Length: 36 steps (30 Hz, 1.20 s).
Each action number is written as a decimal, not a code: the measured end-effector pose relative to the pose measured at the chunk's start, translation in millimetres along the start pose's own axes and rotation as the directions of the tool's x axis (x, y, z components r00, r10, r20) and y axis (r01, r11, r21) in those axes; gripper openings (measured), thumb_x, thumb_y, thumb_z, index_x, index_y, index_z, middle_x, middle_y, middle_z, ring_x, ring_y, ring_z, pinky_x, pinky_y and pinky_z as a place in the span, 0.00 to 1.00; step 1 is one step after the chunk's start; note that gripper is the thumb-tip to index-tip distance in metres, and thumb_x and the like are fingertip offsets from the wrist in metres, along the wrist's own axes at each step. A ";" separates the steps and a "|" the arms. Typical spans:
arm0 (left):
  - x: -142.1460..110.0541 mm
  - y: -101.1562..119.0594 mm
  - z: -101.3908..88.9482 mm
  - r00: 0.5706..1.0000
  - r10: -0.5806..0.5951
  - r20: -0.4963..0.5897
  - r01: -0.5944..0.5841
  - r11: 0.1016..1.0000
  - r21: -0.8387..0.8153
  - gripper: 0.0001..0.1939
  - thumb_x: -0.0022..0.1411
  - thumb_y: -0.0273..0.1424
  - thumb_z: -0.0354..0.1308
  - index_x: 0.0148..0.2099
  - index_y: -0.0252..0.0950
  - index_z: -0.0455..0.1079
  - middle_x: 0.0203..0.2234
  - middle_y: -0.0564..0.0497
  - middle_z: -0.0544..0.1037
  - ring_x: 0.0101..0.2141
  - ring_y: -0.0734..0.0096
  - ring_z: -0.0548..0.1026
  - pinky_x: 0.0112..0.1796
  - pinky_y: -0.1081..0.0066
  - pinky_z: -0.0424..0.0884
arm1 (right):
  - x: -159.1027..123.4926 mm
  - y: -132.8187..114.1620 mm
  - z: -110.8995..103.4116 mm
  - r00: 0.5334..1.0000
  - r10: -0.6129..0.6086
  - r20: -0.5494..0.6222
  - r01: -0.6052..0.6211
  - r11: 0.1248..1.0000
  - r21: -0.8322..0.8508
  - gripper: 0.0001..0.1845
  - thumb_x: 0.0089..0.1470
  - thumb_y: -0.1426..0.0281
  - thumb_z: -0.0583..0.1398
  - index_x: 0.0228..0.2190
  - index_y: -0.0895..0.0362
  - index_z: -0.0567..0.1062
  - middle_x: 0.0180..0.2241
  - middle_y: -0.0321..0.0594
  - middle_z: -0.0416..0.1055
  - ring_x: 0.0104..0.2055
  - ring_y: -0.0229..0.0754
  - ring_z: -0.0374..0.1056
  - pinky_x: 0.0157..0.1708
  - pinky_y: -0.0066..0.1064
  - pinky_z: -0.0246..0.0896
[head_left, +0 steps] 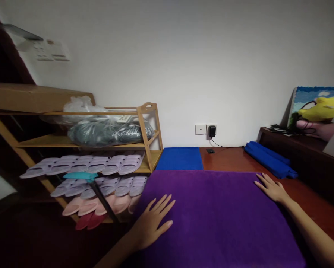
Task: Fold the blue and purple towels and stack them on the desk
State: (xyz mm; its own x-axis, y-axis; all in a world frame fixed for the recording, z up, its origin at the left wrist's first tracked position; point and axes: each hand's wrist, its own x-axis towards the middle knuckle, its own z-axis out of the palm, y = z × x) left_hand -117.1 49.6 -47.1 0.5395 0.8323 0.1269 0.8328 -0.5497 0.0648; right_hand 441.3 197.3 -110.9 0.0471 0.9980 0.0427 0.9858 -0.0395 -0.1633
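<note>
A flat purple cloth (211, 216) covers a surface in front of me, its far edge running straight across. My left hand (153, 222) lies on its left side with fingers spread and nothing in them. At the cloth's far right corner rests my right hand (271, 188), fingers stretched out and also without anything held. Beyond the far edge, a blue flat piece (180, 158) shows on the left, partly covered by the purple cloth.
At left stands a wooden rack (147, 130) with several slippers (130, 162), a plastic-wrapped bundle (108, 130) and a cardboard box (35, 97). A turquoise-topped dark handle (102, 197) leans before it. A black charger (212, 131) is plugged in. A blue folded bundle (269, 159) lies right.
</note>
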 end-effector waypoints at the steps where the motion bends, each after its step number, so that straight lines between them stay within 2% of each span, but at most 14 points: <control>1: -1.0 0.0 2.2 1.000 0.004 0.004 -0.004 1.000 0.001 0.29 0.67 0.40 0.44 0.66 0.49 0.40 0.63 0.50 0.52 0.62 0.59 0.52 0.57 0.53 0.53 | -0.1 0.5 0.8 1.000 -0.001 -0.002 0.001 1.000 -0.006 0.41 0.53 0.42 0.38 0.62 0.50 0.50 0.65 0.42 0.38 0.67 0.46 0.33 0.60 0.52 0.35; 4: -4.6 2.3 -0.7 0.999 -0.017 -0.042 0.018 1.000 0.011 0.28 0.67 0.40 0.44 0.66 0.48 0.41 0.63 0.49 0.52 0.61 0.60 0.53 0.57 0.55 0.54 | -0.6 -0.5 -1.1 1.000 0.023 -0.005 -0.023 0.999 -0.023 0.43 0.53 0.42 0.38 0.62 0.52 0.50 0.65 0.45 0.37 0.67 0.47 0.32 0.61 0.51 0.33; 8: -17.6 19.1 -17.0 0.991 -0.018 -0.132 0.020 1.000 0.020 0.29 0.68 0.37 0.44 0.67 0.45 0.38 0.63 0.48 0.52 0.61 0.60 0.53 0.58 0.55 0.53 | 0.6 -3.6 -7.5 0.995 0.076 -0.065 -0.078 0.996 -0.036 0.46 0.51 0.40 0.38 0.61 0.57 0.53 0.65 0.48 0.41 0.67 0.50 0.30 0.61 0.51 0.31; 14: -48.7 47.9 -15.9 0.999 0.038 -0.026 -0.038 0.999 0.001 0.34 0.65 0.36 0.48 0.67 0.48 0.34 0.63 0.51 0.51 0.60 0.58 0.55 0.57 0.54 0.56 | 3.5 -1.2 -3.0 0.999 0.024 -0.041 -0.025 1.000 -0.007 0.43 0.53 0.43 0.37 0.61 0.54 0.52 0.65 0.44 0.42 0.66 0.50 0.38 0.60 0.53 0.36; 17: -51.3 50.1 -8.5 0.999 0.033 -0.011 -0.032 0.999 0.012 0.34 0.65 0.36 0.49 0.67 0.49 0.36 0.63 0.51 0.51 0.60 0.57 0.55 0.56 0.53 0.57 | 6.0 -4.2 -3.2 0.998 0.040 -0.053 -0.042 0.998 -0.046 0.43 0.53 0.43 0.39 0.61 0.55 0.54 0.64 0.47 0.43 0.66 0.52 0.39 0.60 0.53 0.36; 19: -51.9 48.2 -5.7 0.999 0.034 -0.034 -0.034 0.999 0.016 0.34 0.65 0.36 0.49 0.67 0.49 0.36 0.63 0.51 0.52 0.60 0.58 0.56 0.56 0.55 0.58 | 2.1 -13.9 -10.1 0.993 0.037 -0.115 -0.047 0.995 -0.087 0.42 0.54 0.43 0.40 0.60 0.57 0.56 0.64 0.49 0.44 0.66 0.52 0.37 0.60 0.52 0.36; 22: -57.3 43.7 -8.5 0.995 0.045 -0.089 -0.043 0.999 0.029 0.34 0.65 0.35 0.48 0.67 0.47 0.35 0.63 0.51 0.52 0.60 0.59 0.57 0.56 0.58 0.59 | -29.9 -45.2 -28.3 0.973 -0.030 -0.230 0.003 0.993 -0.117 0.40 0.55 0.46 0.41 0.59 0.60 0.58 0.64 0.51 0.41 0.66 0.52 0.36 0.59 0.52 0.39; 24: -59.7 42.5 -18.5 0.991 0.061 -0.119 -0.058 0.998 0.028 0.34 0.65 0.34 0.47 0.68 0.46 0.35 0.63 0.50 0.52 0.60 0.58 0.57 0.56 0.59 0.58 | -74.0 -76.0 -39.2 0.960 -0.164 -0.226 0.148 0.985 -0.088 0.36 0.57 0.48 0.42 0.58 0.56 0.60 0.64 0.47 0.41 0.65 0.52 0.40 0.59 0.52 0.42; 26: -52.3 45.5 -34.9 0.991 0.064 -0.119 -0.063 0.998 0.007 0.33 0.66 0.34 0.45 0.68 0.46 0.35 0.63 0.51 0.51 0.61 0.60 0.55 0.58 0.58 0.55 | -129.0 -111.0 -44.5 0.902 -0.393 -0.180 0.387 0.920 -0.068 0.32 0.57 0.49 0.45 0.60 0.45 0.55 0.64 0.36 0.42 0.64 0.50 0.44 0.59 0.50 0.46; 28: -27.2 52.9 -51.6 0.994 0.074 -0.076 -0.077 0.996 -0.036 0.30 0.68 0.35 0.42 0.67 0.47 0.35 0.64 0.53 0.50 0.62 0.63 0.51 0.59 0.57 0.50 | -180.8 -146.2 -42.9 0.793 -0.575 -0.203 0.566 0.818 -0.106 0.32 0.57 0.51 0.48 0.61 0.40 0.48 0.63 0.32 0.47 0.62 0.46 0.50 0.55 0.44 0.55; 31: 45.4 68.1 -55.5 0.982 0.186 0.041 -0.180 0.975 -0.133 0.26 0.69 0.38 0.38 0.67 0.47 0.40 0.64 0.55 0.49 0.63 0.67 0.48 0.60 0.58 0.48 | -228.1 -190.9 -27.3 0.565 -0.716 -0.410 0.680 0.685 -0.260 0.38 0.56 0.53 0.52 0.63 0.51 0.47 0.57 0.40 0.61 0.56 0.44 0.62 0.48 0.34 0.61; 33: 104.3 77.7 -37.3 0.972 0.204 0.119 -0.188 0.974 -0.129 0.26 0.68 0.39 0.37 0.66 0.42 0.46 0.64 0.50 0.50 0.63 0.65 0.48 0.59 0.55 0.49 | -238.3 -211.8 -8.7 0.449 -0.687 -0.571 0.643 0.692 -0.327 0.37 0.56 0.57 0.54 0.62 0.58 0.51 0.52 0.44 0.68 0.52 0.44 0.66 0.46 0.31 0.62; 34: 132.4 81.5 -24.0 0.979 0.179 0.102 -0.170 0.981 -0.091 0.26 0.68 0.39 0.38 0.65 0.37 0.49 0.64 0.46 0.50 0.63 0.63 0.47 0.59 0.54 0.47 | -239.0 -219.4 2.1 0.420 -0.637 -0.646 0.599 0.730 -0.330 0.35 0.56 0.59 0.54 0.61 0.59 0.53 0.49 0.44 0.70 0.49 0.44 0.69 0.45 0.31 0.62; 36: 180.0 86.5 3.8 0.990 0.124 0.060 -0.122 0.992 -0.043 0.28 0.67 0.40 0.37 0.65 0.32 0.50 0.64 0.42 0.50 0.63 0.61 0.45 0.60 0.53 0.43 | -235.9 -229.6 24.1 0.411 -0.498 -0.763 0.477 0.831 -0.285 0.29 0.58 0.63 0.53 0.59 0.56 0.58 0.44 0.43 0.74 0.44 0.44 0.72 0.42 0.32 0.62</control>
State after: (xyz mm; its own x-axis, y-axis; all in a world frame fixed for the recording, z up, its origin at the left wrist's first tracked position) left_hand 52.5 152.2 -22.4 0.6453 0.7603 0.0746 0.7548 -0.6496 0.0913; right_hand 200.0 -27.9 -107.3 -0.3483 0.3923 0.8513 0.8880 0.4289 0.1657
